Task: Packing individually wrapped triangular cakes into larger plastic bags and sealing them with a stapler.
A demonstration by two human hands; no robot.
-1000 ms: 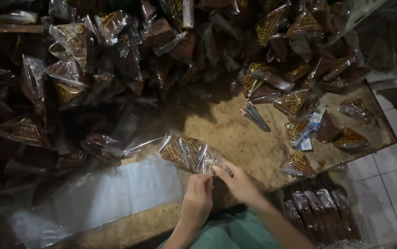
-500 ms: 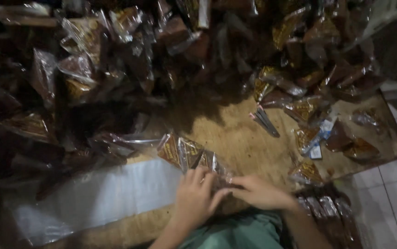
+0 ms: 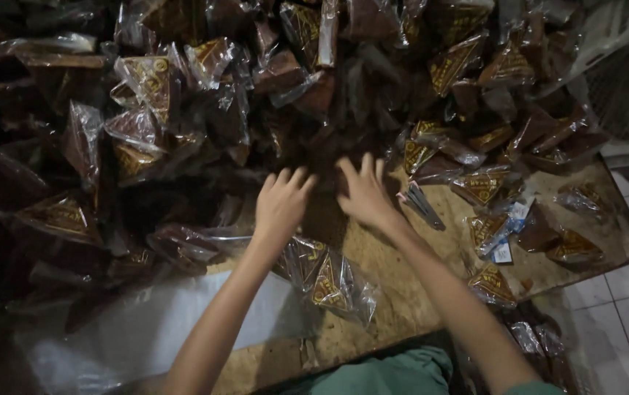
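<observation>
My left hand (image 3: 282, 202) and my right hand (image 3: 362, 192) are stretched forward side by side over the wooden board (image 3: 402, 292), fingers spread, at the foot of a big heap of clear-wrapped brown triangular packets (image 3: 205, 95). Neither hand holds anything. Both hover at the dark edge of the heap; whether the fingertips touch a packet is hard to tell. A wrapped packet with a gold label (image 3: 332, 285) lies on the board beneath my left forearm, nearer to me.
Loose packets (image 3: 482, 186) lie scattered on the board's right side, with a small blue-and-white item (image 3: 504, 234) among them. A white plastic sheet (image 3: 146, 329) covers the near left. White tiled floor (image 3: 621, 307) and a white crate (image 3: 621, 80) are on the right.
Both hands let go of the packet near the board's front edge and reached forward to the heap. The packet stays on the board.
</observation>
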